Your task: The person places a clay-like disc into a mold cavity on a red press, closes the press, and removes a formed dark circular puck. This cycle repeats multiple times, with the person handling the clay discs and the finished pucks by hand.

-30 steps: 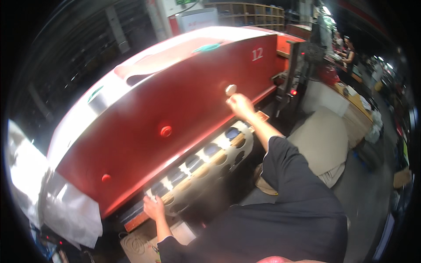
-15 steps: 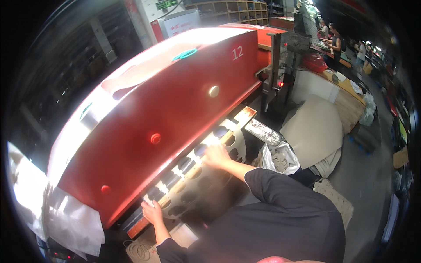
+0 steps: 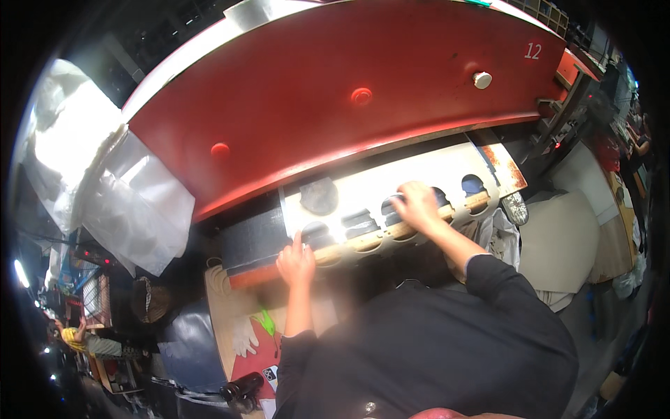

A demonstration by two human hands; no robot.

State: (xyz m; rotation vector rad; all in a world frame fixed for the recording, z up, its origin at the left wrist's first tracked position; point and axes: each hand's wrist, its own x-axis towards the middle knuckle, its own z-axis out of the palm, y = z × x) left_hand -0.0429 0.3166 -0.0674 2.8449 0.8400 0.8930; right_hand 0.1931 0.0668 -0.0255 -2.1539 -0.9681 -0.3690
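Observation:
A pale sheet (image 3: 391, 188) with several dark cut-out holes lies on the bed of a big red press (image 3: 335, 105). A wooden strip (image 3: 363, 241) runs along the sheet's near edge. My right hand (image 3: 417, 206) lies over the sheet and the strip near the right holes, fingers curled on the sheet. At the strip's left part my left hand (image 3: 296, 262) holds the sheet's near edge, one finger pointing up. A dark round cut piece (image 3: 319, 197) rests on the sheet's far left corner.
A white knob (image 3: 482, 79) and two red buttons (image 3: 361, 96) sit on the press front. Clear plastic film (image 3: 132, 202) hangs at the left. Grey sheets (image 3: 558, 244) are stacked at the right. Another person (image 3: 84, 342) stands at the far lower left.
My right hand has dropped from the white knob on the press front down onto the pale sheet. The left hand stayed at the sheet's near edge. The view has tilted downward.

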